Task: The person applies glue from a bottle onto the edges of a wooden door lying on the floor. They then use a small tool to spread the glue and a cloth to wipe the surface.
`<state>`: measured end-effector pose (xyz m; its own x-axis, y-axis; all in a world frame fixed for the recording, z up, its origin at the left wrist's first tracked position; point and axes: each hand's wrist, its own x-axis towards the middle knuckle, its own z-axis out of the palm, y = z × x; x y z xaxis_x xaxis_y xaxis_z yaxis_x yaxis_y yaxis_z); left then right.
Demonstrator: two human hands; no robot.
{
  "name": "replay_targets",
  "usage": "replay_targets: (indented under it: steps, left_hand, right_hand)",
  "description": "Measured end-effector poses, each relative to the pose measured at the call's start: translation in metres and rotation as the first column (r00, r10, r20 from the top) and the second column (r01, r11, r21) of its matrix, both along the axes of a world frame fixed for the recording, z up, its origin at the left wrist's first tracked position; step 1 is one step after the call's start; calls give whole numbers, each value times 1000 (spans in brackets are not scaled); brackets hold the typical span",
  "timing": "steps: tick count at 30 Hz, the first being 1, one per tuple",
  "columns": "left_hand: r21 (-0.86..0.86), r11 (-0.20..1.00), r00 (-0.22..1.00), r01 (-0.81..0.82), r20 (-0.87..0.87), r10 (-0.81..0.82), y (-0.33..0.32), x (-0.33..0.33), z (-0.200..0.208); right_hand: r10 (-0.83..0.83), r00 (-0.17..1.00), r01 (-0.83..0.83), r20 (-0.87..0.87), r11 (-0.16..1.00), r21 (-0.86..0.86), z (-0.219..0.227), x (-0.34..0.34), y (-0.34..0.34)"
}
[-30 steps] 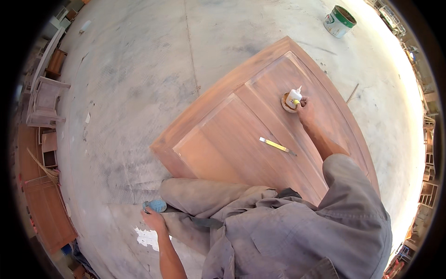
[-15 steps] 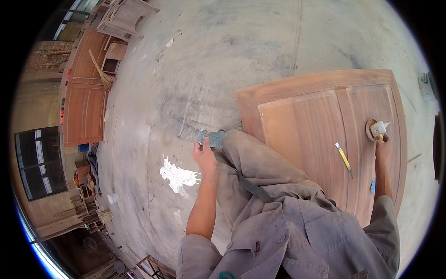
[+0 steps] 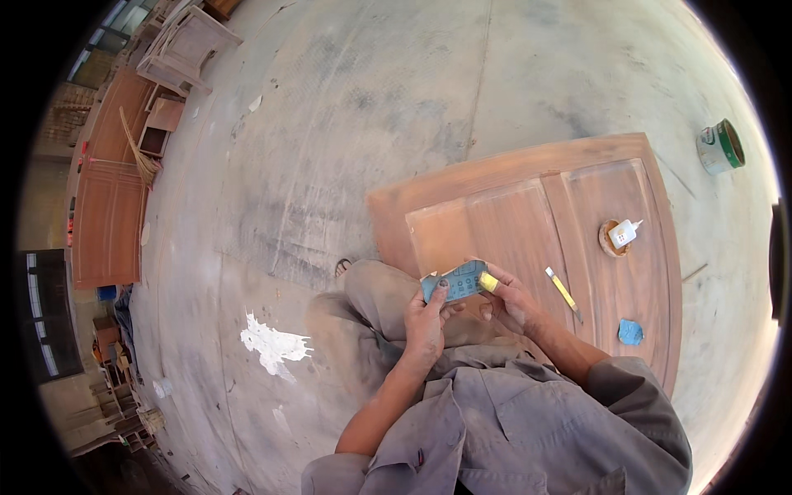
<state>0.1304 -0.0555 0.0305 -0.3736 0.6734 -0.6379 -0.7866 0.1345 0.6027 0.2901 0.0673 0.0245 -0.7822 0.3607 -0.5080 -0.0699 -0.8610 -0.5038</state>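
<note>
Counting from the largest down, one framed wooden panel lies on the floor beside the person's bent knee, with one white-and-green bucket beyond its far right corner. On the panel there are one shallow brown dish, one white nozzle bottle overlapping it in the view, one yellow utility knife and one small blue piece of sheet; whether the bottle stands inside the dish I cannot tell. Two hands share one blue printed sheet, held over the lap near the panel's closest edge. The left hand pinches its left end, thumb on the printed face and fingers beneath; the right hand grips the right end, the sheet running from one thumb to the other. A yellow patch shows at the right thumb, a wrap or a separate bit, I cannot tell which. Underneath it all is a grey, scuffed concrete floor, marked by one white splash to the left of the legs. Along the room's left side are one red-brown panelled board, one pale wooden furniture frame, one dark window and one straw broom.
</note>
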Motion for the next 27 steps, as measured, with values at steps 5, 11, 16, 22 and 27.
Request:
replay_targets:
  steps: [5, 11, 16, 22, 27]
  left_hand:
    - [-14, 1000, 993, 14, 114, -12, -19, -19, 0]
    - [-148, 984, 970, 103, -204, -133, -15, -17, -13]
    - [-153, 964, 898, 217, -355, -258, 5, -10, -16]
    - [-482, 816, -131, 319, -875, -466, 17, -82, -43]
    - [-791, 565, -402, 233, -608, -685, 42, -115, -67]
  right_hand:
    - [96, 964, -115, -249, 992, -61, -13, -10, 11]
    - [317, 930, -305, -188, 948, 90, 27, -25, 23]
    - [208, 978, -207, 6, 977, -57, -3, -22, 20]
    - [-108, 977, 13, 186, 893, 451, -34, -20, 19]
    - [-210, 928, -55, 308, 740, 670, -43, 6, 16]
